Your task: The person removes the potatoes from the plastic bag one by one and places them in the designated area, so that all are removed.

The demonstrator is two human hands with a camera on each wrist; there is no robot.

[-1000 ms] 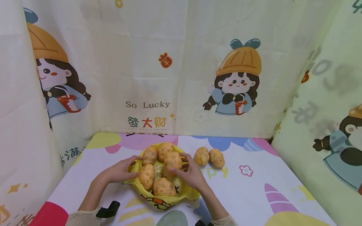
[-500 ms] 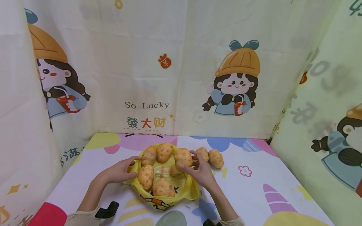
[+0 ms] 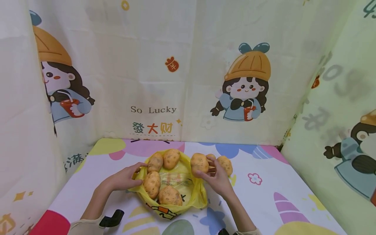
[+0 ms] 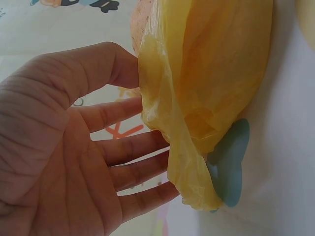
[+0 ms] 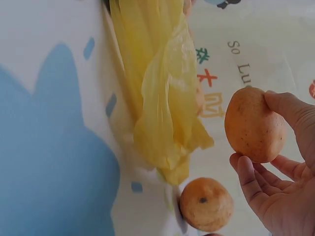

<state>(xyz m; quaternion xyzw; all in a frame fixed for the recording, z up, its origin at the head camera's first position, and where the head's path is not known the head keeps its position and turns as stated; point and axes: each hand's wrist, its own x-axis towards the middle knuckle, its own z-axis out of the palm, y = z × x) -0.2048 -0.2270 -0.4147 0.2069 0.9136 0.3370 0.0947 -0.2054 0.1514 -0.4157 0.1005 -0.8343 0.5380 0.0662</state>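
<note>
In the head view a yellow plastic bag (image 3: 199,195) lies spread open on the table, with several potatoes (image 3: 170,195) inside. My left hand (image 3: 125,178) holds the bag's left edge; the left wrist view has its thumb and fingertips at the thin yellow film (image 4: 216,64). Between thumb and fingers of my right hand (image 3: 219,182) is a potato (image 3: 199,164), raised at the bag's right rim. The right wrist view shows this potato (image 5: 255,125) apart from the bag (image 5: 165,83).
Two more potatoes sit on the table right of the bag: one (image 3: 225,165) in plain sight, the other (image 3: 211,157) partly hidden behind my right hand. A patterned cloth covers the table (image 3: 243,195). Printed curtains (image 3: 194,81) hang behind and along both sides.
My right hand has lifted a potato out from among the others and carried it rightward, from over the bag's middle to its right rim. My left hand has stayed at the bag's edge.
</note>
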